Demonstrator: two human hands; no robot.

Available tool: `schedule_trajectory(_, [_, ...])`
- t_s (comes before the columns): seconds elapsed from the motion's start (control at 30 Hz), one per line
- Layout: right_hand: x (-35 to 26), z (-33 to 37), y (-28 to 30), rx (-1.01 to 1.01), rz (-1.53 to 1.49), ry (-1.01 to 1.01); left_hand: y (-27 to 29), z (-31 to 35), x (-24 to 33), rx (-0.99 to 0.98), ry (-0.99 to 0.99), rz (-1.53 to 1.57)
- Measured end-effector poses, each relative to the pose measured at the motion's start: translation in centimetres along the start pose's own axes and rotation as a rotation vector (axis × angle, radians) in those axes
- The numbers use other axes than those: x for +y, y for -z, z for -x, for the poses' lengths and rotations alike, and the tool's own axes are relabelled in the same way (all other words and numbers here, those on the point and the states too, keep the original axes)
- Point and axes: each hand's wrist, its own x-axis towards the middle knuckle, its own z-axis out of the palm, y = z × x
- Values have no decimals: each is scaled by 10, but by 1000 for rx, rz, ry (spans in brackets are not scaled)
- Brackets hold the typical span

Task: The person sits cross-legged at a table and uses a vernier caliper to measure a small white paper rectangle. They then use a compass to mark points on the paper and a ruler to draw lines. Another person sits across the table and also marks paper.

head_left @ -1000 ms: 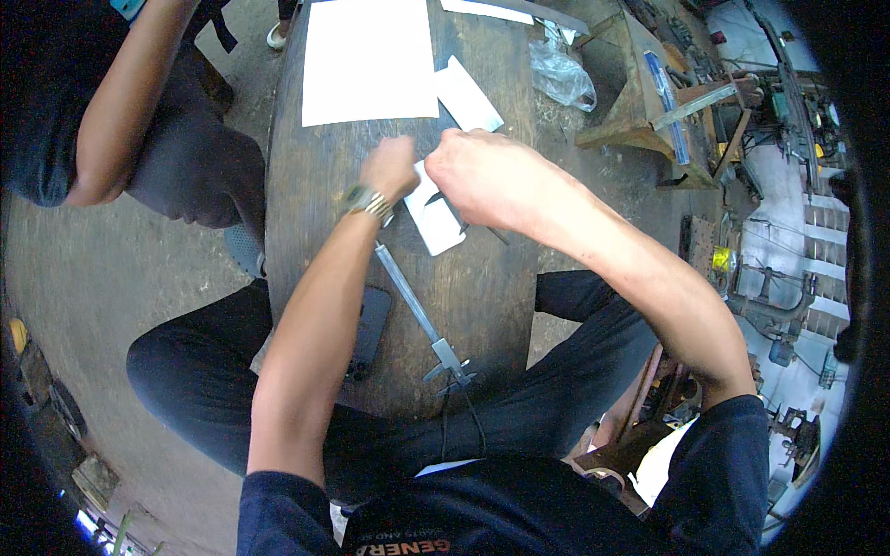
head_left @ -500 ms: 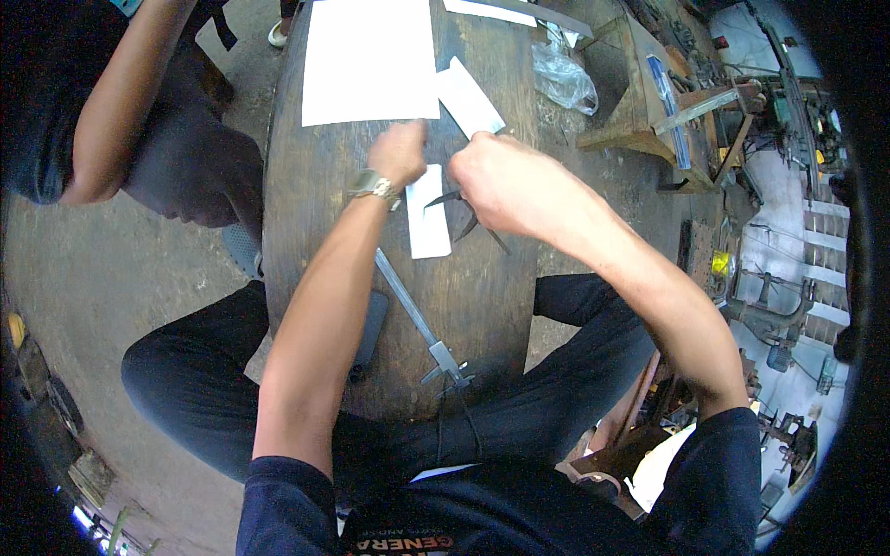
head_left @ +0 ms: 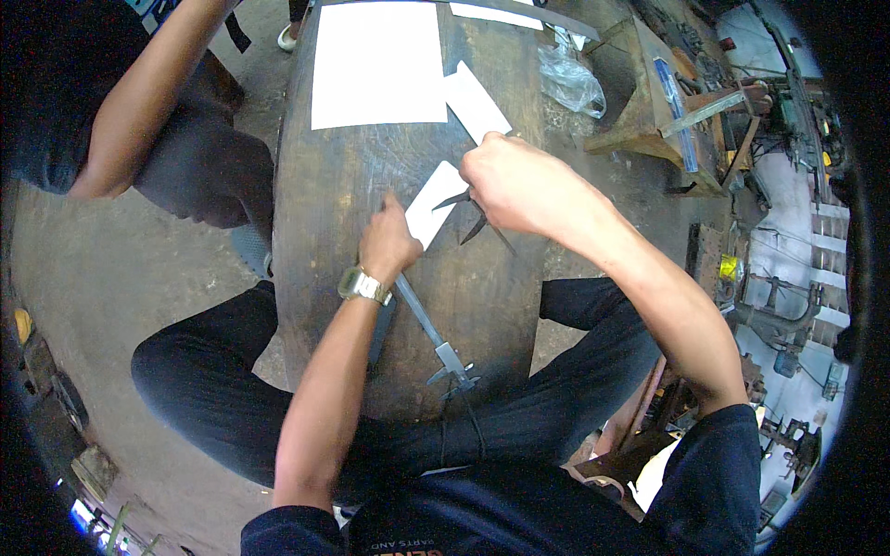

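My left hand (head_left: pixel 387 243) presses flat on the lower end of a small white paper strip (head_left: pixel 434 204) lying mid-worktop (head_left: pixel 324 185), fingers spread, grasping nothing. My right hand (head_left: pixel 510 181) is clenched around a pair of metal dividers (head_left: pixel 473 215), whose points sit at the strip's right edge. A caliper (head_left: pixel 436 338) lies below my left wrist. A large white sheet (head_left: pixel 378 63) rests at the far end.
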Motion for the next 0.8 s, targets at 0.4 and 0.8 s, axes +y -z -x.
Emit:
schedule_trajectory(0.4, [2,9,-8,14,-39,-82,-4,-110,50,124,-515,44])
schedule_trajectory(0.8, [3,4,-2,-1,-46,-69,17,-30,-5,-109,-95,-108])
